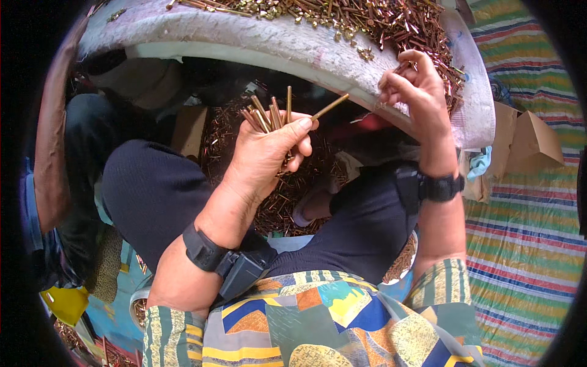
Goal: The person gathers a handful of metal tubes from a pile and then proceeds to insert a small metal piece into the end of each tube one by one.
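We see the left hand (pixel 263 156) closed around a small bundle of brass rods (pixel 269 113), its fingers (pixel 299 147) curled tight about their lower ends while the upper ends fan out above the thumb. One rod (pixel 330 106) sticks out slantwise to the right, apart from the rest.

The right hand (pixel 413 92) is up at the edge of the tabletop (pixel 257 40), a pale, worn slab heaped with a pile (pixel 367 21) of loose brass pieces. Its fingers (pixel 397 81) are bent and drawn together at that pile, and they seem to pinch a piece or two, though we cannot tell for sure, because the tips merge with the brass behind them.

Below, between the knees, more brass lies in a heap (pixel 281 196) on the floor. A black band (pixel 202 248) with a small box sits on the left wrist, and a black watch (pixel 440 186) on the right. A striped mat (pixel 526 244) covers the ground to the right.

We judge the gathering to be at an early stage: only a handful of rods stands collected in the left hand, and the pile on the tabletop is still large, so most of the picking looks to be left.
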The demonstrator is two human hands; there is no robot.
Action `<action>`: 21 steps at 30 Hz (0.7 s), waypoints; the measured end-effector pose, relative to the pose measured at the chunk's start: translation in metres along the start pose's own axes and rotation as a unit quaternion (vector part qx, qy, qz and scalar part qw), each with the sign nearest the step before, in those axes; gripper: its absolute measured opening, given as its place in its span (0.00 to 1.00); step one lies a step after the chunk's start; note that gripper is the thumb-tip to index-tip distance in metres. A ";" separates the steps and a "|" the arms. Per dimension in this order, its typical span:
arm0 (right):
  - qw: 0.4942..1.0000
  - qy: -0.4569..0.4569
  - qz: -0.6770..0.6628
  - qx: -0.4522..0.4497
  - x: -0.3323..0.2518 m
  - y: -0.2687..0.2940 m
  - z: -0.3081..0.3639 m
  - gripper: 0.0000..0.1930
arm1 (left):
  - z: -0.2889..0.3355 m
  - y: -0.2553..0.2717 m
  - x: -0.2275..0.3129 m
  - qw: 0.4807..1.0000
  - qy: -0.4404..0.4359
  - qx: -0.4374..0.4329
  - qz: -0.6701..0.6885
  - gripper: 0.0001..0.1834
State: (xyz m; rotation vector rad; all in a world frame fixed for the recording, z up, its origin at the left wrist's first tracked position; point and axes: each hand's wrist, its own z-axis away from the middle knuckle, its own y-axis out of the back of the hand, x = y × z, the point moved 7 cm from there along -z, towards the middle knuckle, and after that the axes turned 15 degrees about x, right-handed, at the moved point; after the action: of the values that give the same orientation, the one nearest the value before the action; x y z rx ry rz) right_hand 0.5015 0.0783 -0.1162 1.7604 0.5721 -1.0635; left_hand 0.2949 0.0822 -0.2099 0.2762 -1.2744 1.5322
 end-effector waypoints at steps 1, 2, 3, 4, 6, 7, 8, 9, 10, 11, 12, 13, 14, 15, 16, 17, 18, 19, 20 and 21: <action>0.994 -0.010 -0.102 0.035 -0.009 -0.001 0.010 0.17 | -0.001 -0.003 -0.001 1.000 0.003 -0.003 0.002 0.09; 0.976 -0.020 -0.208 0.068 -0.014 -0.005 0.017 0.16 | -0.001 -0.003 -0.001 1.000 0.004 -0.002 0.001 0.09; 0.968 -0.013 -0.238 0.080 -0.014 -0.011 0.022 0.16 | -0.001 -0.003 -0.001 1.000 0.004 -0.002 0.000 0.09; 0.962 -0.021 -0.256 0.094 -0.018 -0.018 0.028 0.15 | 0.000 -0.003 -0.001 1.000 0.006 -0.002 -0.005 0.09; 0.969 0.015 -0.233 0.086 -0.016 -0.029 0.032 0.14 | 0.000 -0.002 -0.001 1.000 0.009 -0.002 -0.011 0.09; 0.966 0.016 -0.244 0.080 -0.015 -0.035 0.035 0.12 | 0.000 -0.001 -0.002 1.000 0.012 0.006 -0.014 0.09; 0.966 0.016 -0.244 0.080 -0.015 -0.036 0.036 0.12 | 0.000 0.001 -0.002 1.000 0.015 0.014 -0.017 0.09; 0.966 0.004 -0.249 0.075 -0.014 -0.038 0.037 0.11 | 0.000 0.001 -0.002 1.000 0.015 0.014 -0.017 0.09; 0.965 -0.008 -0.252 0.071 -0.013 -0.040 0.038 0.10 | 0.000 -0.001 0.000 1.000 0.011 0.010 -0.019 0.09; 0.963 -0.014 -0.258 0.081 -0.015 -0.041 0.040 0.07 | 0.000 -0.003 0.001 1.000 0.007 0.005 -0.021 0.09; 0.963 -0.014 -0.256 0.081 -0.015 -0.040 0.041 0.07 | 0.000 -0.004 0.001 1.000 0.007 0.005 -0.020 0.09; 0.968 -0.015 -0.246 0.050 -0.014 -0.045 0.042 0.06 | 0.000 -0.003 0.002 1.000 -0.001 0.003 -0.025 0.09; 0.972 -0.015 -0.234 0.019 -0.015 -0.050 0.043 0.05 | 0.000 -0.003 0.003 0.999 -0.008 0.002 -0.031 0.09; 0.971 -0.020 -0.236 0.014 -0.016 -0.053 0.045 0.06 | 0.001 -0.003 0.003 0.999 -0.009 0.002 -0.031 0.09; 0.972 -0.018 -0.235 0.014 -0.019 -0.052 0.047 0.06 | 0.001 -0.004 0.005 1.000 -0.013 0.009 -0.019 0.09; 0.975 -0.037 -0.218 -0.015 -0.018 -0.056 0.049 0.06 | 0.002 -0.004 0.007 1.000 -0.018 0.016 -0.008 0.09; 0.977 -0.055 -0.201 -0.044 -0.018 -0.060 0.052 0.06 | 0.002 -0.002 0.007 1.000 -0.019 0.014 -0.006 0.09; 0.980 -0.072 -0.182 -0.037 -0.018 -0.063 0.055 0.07 | 0.003 -0.001 0.007 1.000 -0.013 0.004 -0.008 0.08; 0.978 -0.075 -0.189 -0.036 -0.016 -0.064 0.055 0.07 | 0.003 -0.001 0.007 1.000 -0.007 -0.007 -0.009 0.07; 0.977 -0.079 -0.193 -0.051 -0.013 -0.065 0.055 0.08 | 0.003 -0.001 0.006 1.000 -0.006 -0.002 -0.012 0.07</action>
State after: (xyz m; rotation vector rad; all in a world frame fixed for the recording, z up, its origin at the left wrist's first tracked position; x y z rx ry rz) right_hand 0.4236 0.0572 -0.1458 1.4908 0.8752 -1.4004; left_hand 0.2918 0.0828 -0.2035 0.2983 -1.2794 1.5100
